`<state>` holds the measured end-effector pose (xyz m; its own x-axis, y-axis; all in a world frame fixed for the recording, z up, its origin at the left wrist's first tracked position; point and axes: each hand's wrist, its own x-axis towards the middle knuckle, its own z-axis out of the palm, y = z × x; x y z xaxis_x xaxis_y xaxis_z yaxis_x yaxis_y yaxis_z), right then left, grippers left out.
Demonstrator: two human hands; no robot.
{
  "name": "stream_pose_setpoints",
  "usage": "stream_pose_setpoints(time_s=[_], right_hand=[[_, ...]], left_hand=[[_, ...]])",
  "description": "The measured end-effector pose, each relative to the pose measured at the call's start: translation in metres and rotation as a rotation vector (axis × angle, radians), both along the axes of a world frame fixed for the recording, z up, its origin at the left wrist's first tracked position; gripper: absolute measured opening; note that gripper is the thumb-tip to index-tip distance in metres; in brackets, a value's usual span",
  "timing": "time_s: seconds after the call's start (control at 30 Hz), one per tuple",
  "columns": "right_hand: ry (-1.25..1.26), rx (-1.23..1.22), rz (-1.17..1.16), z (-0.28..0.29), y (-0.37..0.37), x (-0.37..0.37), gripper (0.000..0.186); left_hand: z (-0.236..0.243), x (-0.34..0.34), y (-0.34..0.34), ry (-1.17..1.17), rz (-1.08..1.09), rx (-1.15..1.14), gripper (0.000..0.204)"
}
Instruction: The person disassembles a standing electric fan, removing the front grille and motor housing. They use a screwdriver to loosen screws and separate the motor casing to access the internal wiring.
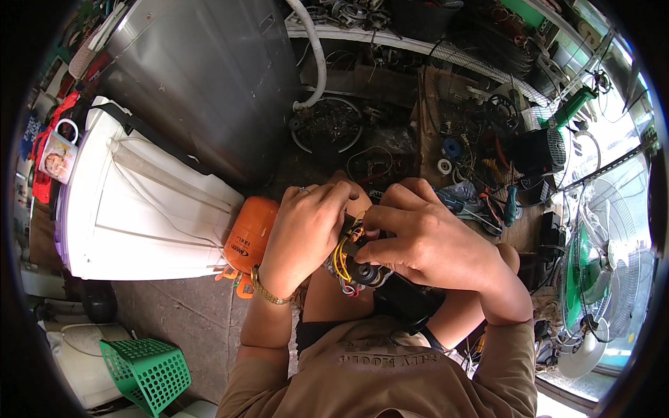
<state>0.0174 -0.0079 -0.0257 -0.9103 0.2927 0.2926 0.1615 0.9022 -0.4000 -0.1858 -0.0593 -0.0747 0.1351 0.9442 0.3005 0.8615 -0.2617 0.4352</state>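
Note:
Over my lap, a small electric motor (363,273) with a dark round end is held between my two hands. Yellow wires (339,256) loop along its side, and a bundle of thinner coloured leads hangs below. My left hand (304,226) is closed round the motor's left and upper part, its fingertips curled and partly hidden. From the other side my right hand (421,237) pinches at the top of the motor, thumb and fingers close to the wires. What lies exactly between those fingertips is hidden. A black part (404,299) rests just under my right hand.
An orange rounded housing (252,233) stands beside my left wrist, against a white appliance body (160,216) with a mug (59,155) on it. Tools and parts crowd the right, including a screwdriver (511,205) and a fan (603,258). A green basket (146,373) sits lower left.

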Motion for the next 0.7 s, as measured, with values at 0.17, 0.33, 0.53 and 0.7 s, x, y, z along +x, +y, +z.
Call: stream_pose_setpoints(time_s=[0.17,0.33,0.53,0.7], right_hand=[[-0.009,0.012,-0.002,0.001,-0.002,0.001,0.023],[-0.047,0.072,-0.003,0.005,-0.004,0.004,0.023],[-0.007,0.103,-0.022,-0.002,-0.008,0.008,0.030],[0.030,0.144,-0.051,-0.003,-0.013,0.008,0.028]], left_hand=[[0.000,0.000,0.000,-0.001,-0.005,-0.003,0.015],[0.002,0.001,0.001,-0.024,-0.022,0.022,0.015],[0.004,0.003,0.001,-0.043,-0.034,0.002,0.014],[0.000,0.002,0.003,-0.030,-0.035,0.012,0.013]])
